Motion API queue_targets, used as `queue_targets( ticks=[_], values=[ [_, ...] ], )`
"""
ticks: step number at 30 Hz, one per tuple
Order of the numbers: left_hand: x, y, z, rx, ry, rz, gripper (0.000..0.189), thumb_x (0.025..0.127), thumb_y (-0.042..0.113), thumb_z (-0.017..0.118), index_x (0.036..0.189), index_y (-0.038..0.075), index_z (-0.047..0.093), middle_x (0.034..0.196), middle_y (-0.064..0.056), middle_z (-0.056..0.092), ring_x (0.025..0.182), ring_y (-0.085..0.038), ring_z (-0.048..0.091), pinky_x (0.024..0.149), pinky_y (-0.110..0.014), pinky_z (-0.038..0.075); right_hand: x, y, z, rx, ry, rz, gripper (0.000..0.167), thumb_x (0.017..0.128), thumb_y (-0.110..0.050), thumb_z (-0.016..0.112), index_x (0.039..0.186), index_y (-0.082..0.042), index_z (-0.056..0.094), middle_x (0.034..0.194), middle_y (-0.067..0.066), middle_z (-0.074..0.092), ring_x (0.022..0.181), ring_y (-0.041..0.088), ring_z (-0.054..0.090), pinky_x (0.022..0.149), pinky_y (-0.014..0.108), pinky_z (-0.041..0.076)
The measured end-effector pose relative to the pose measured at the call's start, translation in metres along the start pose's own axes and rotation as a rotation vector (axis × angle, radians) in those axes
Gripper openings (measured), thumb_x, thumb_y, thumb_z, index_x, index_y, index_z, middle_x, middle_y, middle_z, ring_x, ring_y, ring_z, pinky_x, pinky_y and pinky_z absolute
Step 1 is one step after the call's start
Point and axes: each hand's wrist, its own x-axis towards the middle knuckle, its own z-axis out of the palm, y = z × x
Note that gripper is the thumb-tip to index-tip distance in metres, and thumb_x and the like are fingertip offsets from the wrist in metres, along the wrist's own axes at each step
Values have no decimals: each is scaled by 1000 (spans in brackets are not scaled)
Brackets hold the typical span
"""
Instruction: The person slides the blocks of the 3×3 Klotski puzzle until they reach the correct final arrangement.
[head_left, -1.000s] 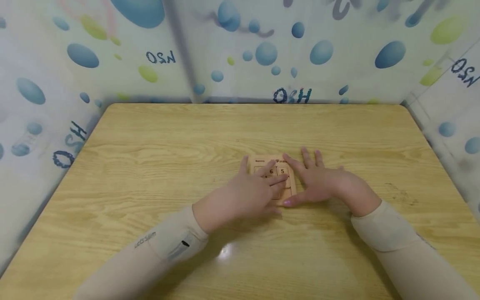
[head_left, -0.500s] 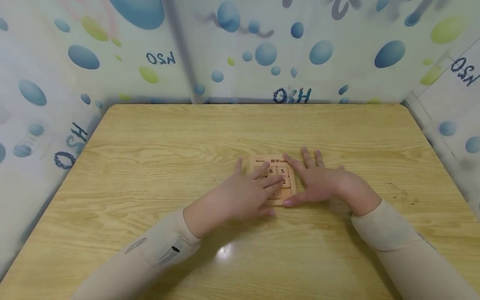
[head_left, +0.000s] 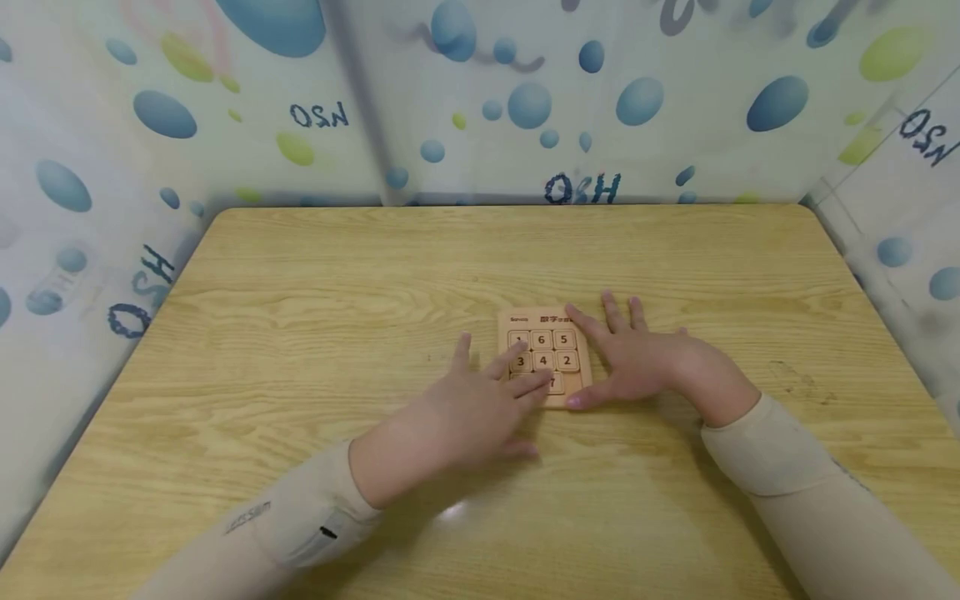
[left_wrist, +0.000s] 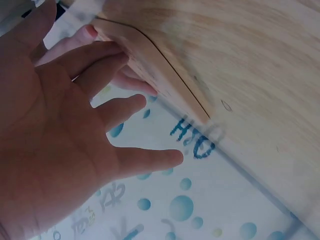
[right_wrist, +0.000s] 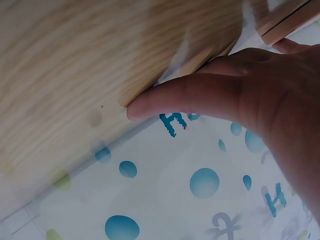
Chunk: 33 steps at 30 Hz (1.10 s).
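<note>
A wooden number slide puzzle [head_left: 575, 381] lies flat on the table, its tiles showing 1, 6, 5 above 3, 4, 2, with a 7 partly covered below. The bottom right cell is bare. Over the lower left of the board spreads my left hand [head_left: 465, 412], fingers extended, two fingertips at the tiles; whether they touch cannot be told. My right hand [head_left: 637, 362] rests along the right side, index fingertip at the top right corner and thumb at the bottom right. In the left wrist view the puzzle's edge [left_wrist: 165, 75] shows beyond the spread left fingers.
The wood-grain table [head_left: 337, 275] extends around the puzzle on every side. Behind it and at both sides hang pale wall sheets [head_left: 487, 75] printed with blue and green drops and lettering.
My left hand has drawn back left and toward me, uncovering the 1, 3, 4 and 2 tiles and part of the 7. The right hand and the board stay put.
</note>
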Motion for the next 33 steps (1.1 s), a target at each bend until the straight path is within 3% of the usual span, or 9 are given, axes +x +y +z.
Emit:
queue_targets(
  ticks=[7,15,20,26,33],
  values=[
    [14,11,-1,13,5,19,85,102,76,43,171,29,24,178,17,14,169,-23,3,126,-80,13,0,1,1,8,-9,-1,132,78,-91,64,172,-34,-9,174,27,-25,157,62,-19,94,103,5],
    [14,2,-5,-16,5,-30,85,102,76,43,171,29,26,180,12,12,170,-26,3,127,-79,10,0,0,0,9,-18,8,132,78,-91,64,172,-35,-9,174,26,-26,157,62,-20,94,102,4],
    [11,1,-6,17,-7,-57,85,102,76,41,170,28,27,180,12,13,169,-26,5,127,-79,13,0,0,-1,-1,-14,14,132,78,-91,65,172,-35,-9,174,27,-25,157,63,-19,95,102,6],
    [3,9,-3,-27,-25,-52,86,101,77,43,170,27,29,179,13,16,169,-25,7,126,-78,19,0,-1,-1,-4,-7,13,132,77,-92,64,172,-35,-9,174,27,-25,157,62,-18,95,102,4],
    [-4,15,-3,-63,-47,-27,89,100,77,43,170,25,28,179,12,15,169,-24,6,126,-79,16,1,-1,0,-6,-3,14,133,77,-93,64,171,-36,-10,174,27,-25,158,62,-18,95,102,6]
  ],
)
